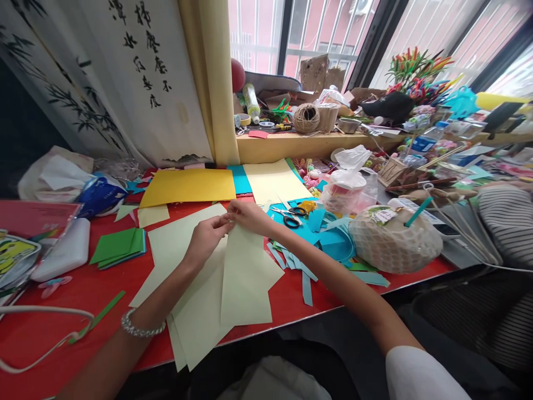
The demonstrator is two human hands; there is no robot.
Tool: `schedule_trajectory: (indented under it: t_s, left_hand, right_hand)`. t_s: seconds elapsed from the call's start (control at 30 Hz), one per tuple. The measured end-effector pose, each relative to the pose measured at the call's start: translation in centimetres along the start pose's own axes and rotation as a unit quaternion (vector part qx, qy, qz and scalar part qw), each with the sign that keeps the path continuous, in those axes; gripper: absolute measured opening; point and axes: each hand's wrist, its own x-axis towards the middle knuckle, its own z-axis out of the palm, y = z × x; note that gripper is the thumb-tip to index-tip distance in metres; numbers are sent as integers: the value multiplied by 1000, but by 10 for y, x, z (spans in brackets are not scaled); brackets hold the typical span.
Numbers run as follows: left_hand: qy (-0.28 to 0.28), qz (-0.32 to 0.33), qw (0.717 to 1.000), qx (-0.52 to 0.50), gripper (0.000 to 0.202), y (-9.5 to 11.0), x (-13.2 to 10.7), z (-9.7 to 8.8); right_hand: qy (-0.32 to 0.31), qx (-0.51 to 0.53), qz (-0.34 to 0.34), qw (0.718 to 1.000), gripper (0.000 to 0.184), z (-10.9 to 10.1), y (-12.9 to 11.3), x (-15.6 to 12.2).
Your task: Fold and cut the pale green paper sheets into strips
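Observation:
My left hand [210, 236] and my right hand [249, 216] meet over the middle of the table, fingers pinched together at the top of a pale green paper sheet [245, 283]. The sheet hangs toward me from the fingers, and its upper edge is partly hidden by them. Beneath it, more pale paper sheets [200, 328] lie fanned out and reach past the table's front edge. A pair of black-handled scissors [291, 216] rests just right of my right hand. Thin light blue paper strips [291, 261] are scattered beside the sheets.
A netted coconut [393, 239] with a teal straw stands on the right, near a blue tape-like ring [339, 244]. Green paper squares [119, 247] are stacked at left. Yellow card [189, 185] lies behind the sheets. A person's striped sleeve [508, 222] shows at far right.

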Motion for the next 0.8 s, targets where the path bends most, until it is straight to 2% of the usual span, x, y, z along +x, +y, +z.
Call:
schedule_trajectory:
  t_s: [0.13,0.3,0.8]
  left_hand:
    - [28,7,999,-17,24,1,-6,-1]
    - [47,12,998,-36,20,0,-14,-5]
    - [80,-25,994,-74,18,-12,-49,-36]
  right_hand:
    - [31,-44,-4,999,23,5,-6,0]
    - [51,-92,-20,994,23,9,-16,2]
    - [35,-115,-85,989,25,29,-52,13]
